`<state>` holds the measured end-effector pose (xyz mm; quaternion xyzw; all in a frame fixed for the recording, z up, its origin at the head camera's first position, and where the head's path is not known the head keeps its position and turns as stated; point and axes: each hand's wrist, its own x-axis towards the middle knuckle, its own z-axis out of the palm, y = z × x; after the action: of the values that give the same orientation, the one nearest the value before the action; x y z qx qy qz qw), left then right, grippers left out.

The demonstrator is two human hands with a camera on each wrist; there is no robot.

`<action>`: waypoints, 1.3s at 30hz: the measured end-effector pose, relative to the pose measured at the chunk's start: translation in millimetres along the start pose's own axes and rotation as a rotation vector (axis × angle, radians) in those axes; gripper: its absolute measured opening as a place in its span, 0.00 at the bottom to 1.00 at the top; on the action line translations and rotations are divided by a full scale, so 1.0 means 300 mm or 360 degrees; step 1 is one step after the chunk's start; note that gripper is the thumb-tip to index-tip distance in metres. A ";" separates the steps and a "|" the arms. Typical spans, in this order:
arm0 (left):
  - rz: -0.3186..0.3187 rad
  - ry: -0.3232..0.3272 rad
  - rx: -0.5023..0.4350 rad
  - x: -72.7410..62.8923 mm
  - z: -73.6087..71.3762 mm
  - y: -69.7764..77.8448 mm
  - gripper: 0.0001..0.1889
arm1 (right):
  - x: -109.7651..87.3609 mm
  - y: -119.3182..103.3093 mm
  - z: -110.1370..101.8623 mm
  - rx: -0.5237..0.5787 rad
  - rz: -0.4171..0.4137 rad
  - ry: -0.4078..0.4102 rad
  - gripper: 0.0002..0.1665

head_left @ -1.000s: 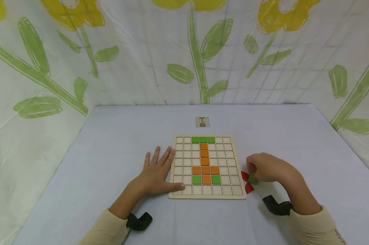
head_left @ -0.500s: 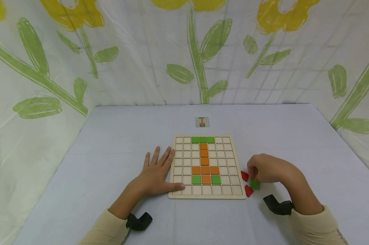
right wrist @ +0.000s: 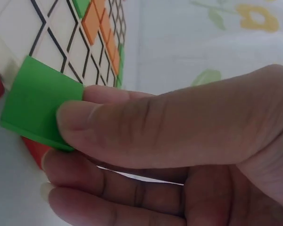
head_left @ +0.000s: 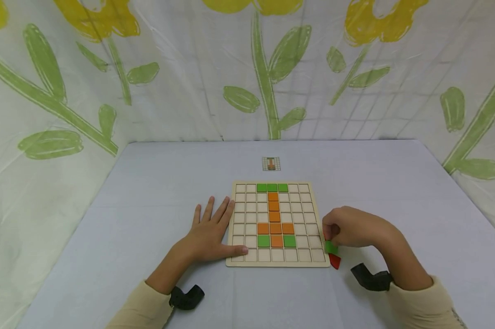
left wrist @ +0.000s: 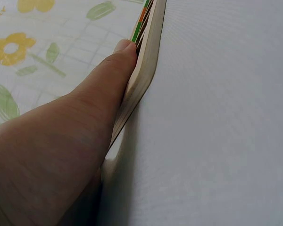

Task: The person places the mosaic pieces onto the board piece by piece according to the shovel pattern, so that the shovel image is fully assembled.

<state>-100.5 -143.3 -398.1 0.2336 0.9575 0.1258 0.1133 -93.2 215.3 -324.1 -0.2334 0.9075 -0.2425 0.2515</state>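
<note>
My right hand (head_left: 351, 226) pinches a green square tile (right wrist: 40, 101) between thumb and fingers, just off the right edge of a wooden grid board (head_left: 239, 264). Under and beside it lie red tiles; one red tile (head_left: 334, 261) shows below the green one, the other is mostly hidden by the hand. My left hand (head_left: 210, 235) lies flat with fingers spread at the board's left edge, its thumb over the lower left rim. Green tiles (head_left: 272, 188) fill part of the board's top row, and orange tiles (head_left: 274, 217) form a column beneath, with green tiles lower down.
A small printed pattern card (head_left: 271, 163) lies behind the board on the white table (head_left: 161, 183). A flower-printed curtain (head_left: 173, 91) hangs at the table's back. Black wrist mounts (head_left: 187, 297) sit by both sleeves.
The green tile is lifted by my right hand and shifts left toward the board's edge. The red tiles have been nudged slightly. My left hand stays in place.
</note>
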 end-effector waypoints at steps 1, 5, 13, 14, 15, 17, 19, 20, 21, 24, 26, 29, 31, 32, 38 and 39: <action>0.0000 -0.0002 -0.0002 0.000 0.001 0.000 0.65 | 0.004 -0.004 0.004 0.0000 -0.0015 0.0009 0.16; 0.0000 -0.0004 -0.0006 0.001 0.005 -0.002 0.66 | 0.023 -0.026 0.022 0.0009 -0.0047 0.0027 0.15; 0.0000 0.0001 -0.0003 0.004 0.010 -0.007 0.66 | 0.056 -0.071 0.060 0.0033 -0.0056 0.0071 0.15; 0.0000 0.0001 0.0000 0.004 0.010 -0.007 0.66 | 0.059 -0.076 0.066 0.0042 -0.0063 0.0077 0.15; -0.0001 -0.0002 0.0003 0.004 0.010 -0.007 0.66 | 0.063 -0.082 0.072 0.0045 -0.0083 0.0085 0.15; -0.0003 -0.0008 0.0006 0.003 0.009 -0.007 0.66 | 0.070 -0.091 0.085 0.0060 -0.0146 0.0106 0.14; 0.0001 -0.0006 0.0000 0.002 0.008 -0.006 0.65 | 0.075 -0.103 0.098 0.0068 -0.0197 0.0135 0.14; 0.0000 -0.0006 -0.0002 0.002 0.007 -0.006 0.65 | 0.078 -0.108 0.106 0.0072 -0.0225 0.0151 0.14; 0.0001 -0.0006 -0.0004 0.002 0.007 -0.006 0.65 | 0.080 -0.115 0.113 0.0068 -0.0244 0.0168 0.14; 0.0004 0.0001 0.0001 0.003 0.006 -0.006 0.65 | 0.091 -0.135 0.137 0.0046 -0.0272 0.0218 0.15; 0.0001 0.0003 0.0015 0.004 0.007 -0.007 0.65 | 0.101 -0.149 0.153 0.0030 -0.0289 0.0248 0.15; 0.0000 0.0006 0.0022 0.004 0.008 -0.006 0.65 | 0.115 -0.168 0.174 0.0011 -0.0305 0.0285 0.14; 0.0002 0.0010 0.0013 0.004 0.007 -0.005 0.65 | 0.122 -0.177 0.184 0.0008 -0.0315 0.0308 0.14; 0.0002 0.0010 0.0011 0.004 0.007 -0.005 0.65 | 0.125 -0.179 0.188 0.0009 -0.0328 0.0320 0.14; 0.0002 0.0014 0.0006 0.003 0.005 -0.004 0.65 | 0.131 -0.187 0.200 -0.0022 -0.0395 0.0406 0.14; 0.0001 0.0013 0.0004 0.002 0.004 -0.004 0.65 | 0.132 -0.189 0.203 -0.0034 -0.0399 0.0416 0.14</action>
<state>-101.2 -143.7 -399.7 0.2335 0.9581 0.1255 0.1089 -71.7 130.1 -352.2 -0.3137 0.8988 -0.2906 0.0967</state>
